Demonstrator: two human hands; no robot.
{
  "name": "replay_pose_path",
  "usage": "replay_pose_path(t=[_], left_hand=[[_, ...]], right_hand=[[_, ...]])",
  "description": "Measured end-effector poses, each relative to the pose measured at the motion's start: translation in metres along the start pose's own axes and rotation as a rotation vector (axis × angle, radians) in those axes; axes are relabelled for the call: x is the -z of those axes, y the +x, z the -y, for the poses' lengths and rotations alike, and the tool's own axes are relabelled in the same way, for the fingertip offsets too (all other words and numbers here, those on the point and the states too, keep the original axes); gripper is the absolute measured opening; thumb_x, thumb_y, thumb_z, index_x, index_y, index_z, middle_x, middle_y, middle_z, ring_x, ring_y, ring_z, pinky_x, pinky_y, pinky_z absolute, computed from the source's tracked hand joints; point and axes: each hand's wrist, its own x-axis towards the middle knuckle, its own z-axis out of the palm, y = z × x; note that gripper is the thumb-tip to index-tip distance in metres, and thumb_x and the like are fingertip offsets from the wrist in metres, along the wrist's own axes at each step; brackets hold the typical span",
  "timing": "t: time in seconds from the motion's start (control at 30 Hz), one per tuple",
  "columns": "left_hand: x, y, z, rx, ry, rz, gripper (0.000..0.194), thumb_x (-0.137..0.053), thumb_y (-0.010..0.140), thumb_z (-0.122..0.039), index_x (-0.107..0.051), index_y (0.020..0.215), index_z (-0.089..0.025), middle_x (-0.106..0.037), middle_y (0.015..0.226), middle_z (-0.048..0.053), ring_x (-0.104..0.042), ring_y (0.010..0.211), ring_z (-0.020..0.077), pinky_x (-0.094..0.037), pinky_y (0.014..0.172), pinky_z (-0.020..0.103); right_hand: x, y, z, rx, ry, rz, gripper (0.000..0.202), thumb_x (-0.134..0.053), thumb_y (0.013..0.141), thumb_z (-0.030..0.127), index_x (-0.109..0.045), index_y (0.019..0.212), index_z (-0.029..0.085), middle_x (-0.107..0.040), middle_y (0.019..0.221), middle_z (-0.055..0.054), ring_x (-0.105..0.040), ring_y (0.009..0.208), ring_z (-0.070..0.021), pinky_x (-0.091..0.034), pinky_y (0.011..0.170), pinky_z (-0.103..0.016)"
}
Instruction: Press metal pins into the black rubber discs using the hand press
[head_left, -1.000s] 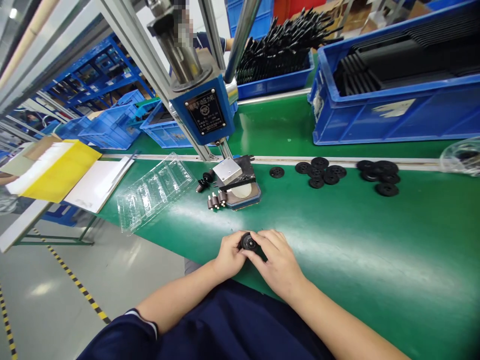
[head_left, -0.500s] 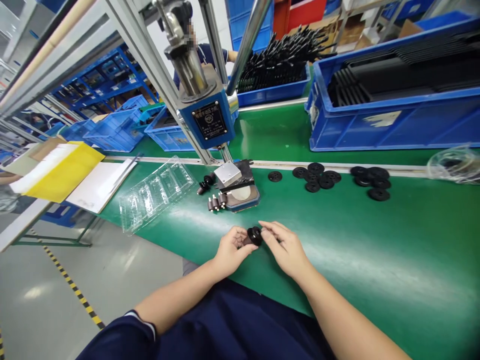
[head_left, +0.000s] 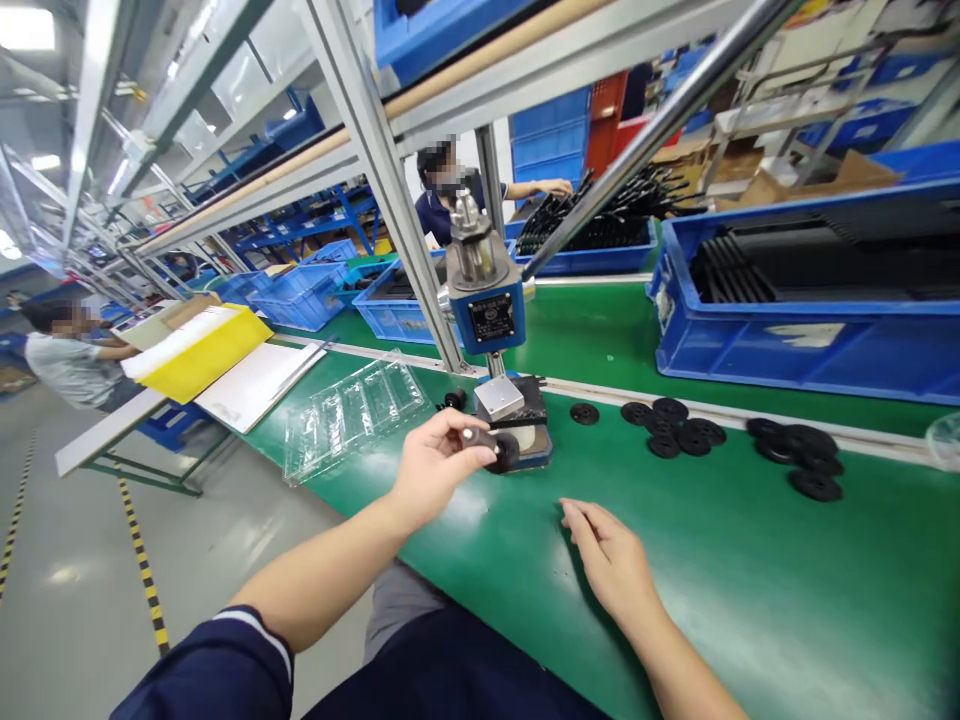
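My left hand (head_left: pixel 435 465) grips a small dark cylindrical part (head_left: pixel 478 448) between thumb and fingers. A white tip shows at the part's near end, and a black disc (head_left: pixel 508 454) is at its far end. This part is held in front of the base of a blue hand press (head_left: pixel 491 310), near the silver block (head_left: pixel 499 398) under the ram. Whether it touches the press base cannot be told. Low over the green tabletop, my right hand (head_left: pixel 611 560) is empty, its fingers extended and loosely apart. A dark part (head_left: pixel 454 399) lies left of the press.
Several black slotted discs (head_left: pixel 664 428) lie in groups right of the press. To its left is a clear plastic tray (head_left: pixel 352 415). Blue bins (head_left: pixel 810 350) of black parts stand behind. The press's long metal lever (head_left: pixel 660 130) slants overhead. A co-worker (head_left: pixel 439 190) is across the bench.
My left hand has carried the dark part forward to the press base and turned it. My right hand has come away from the part and sits apart to the right. The camera has tilted up.
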Motion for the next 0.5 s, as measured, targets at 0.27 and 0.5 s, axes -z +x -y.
replay_pose_path(t=[0.27,0.5], left_hand=[[0.003,0.076,-0.006,-0.016,0.156,0.112,0.03,-0.076,0.073,-0.028,-0.069,0.097,-0.011,-0.074,0.094,0.01,-0.069,0.086,0.0194,-0.055,0.083,0.033],[0.0,0.088,0.005,-0.042,0.262,0.163,0.034,-0.076,0.071,-0.031,-0.074,0.099,-0.011,-0.076,0.093,0.008,-0.07,0.086,0.0217,-0.054,0.077,0.029]], right_hand=[[0.0,0.001,-0.006,0.094,-0.071,-0.049,0.038,-0.052,0.091,0.051,-0.072,0.095,0.02,-0.071,0.094,-0.007,-0.067,0.082,-0.0202,-0.057,0.073,-0.033],[0.025,0.018,0.032,0.009,-0.071,-0.051,0.046,-0.053,0.086,0.057,-0.072,0.094,0.017,-0.071,0.081,-0.01,-0.067,0.069,-0.0234,-0.057,0.061,-0.035]])
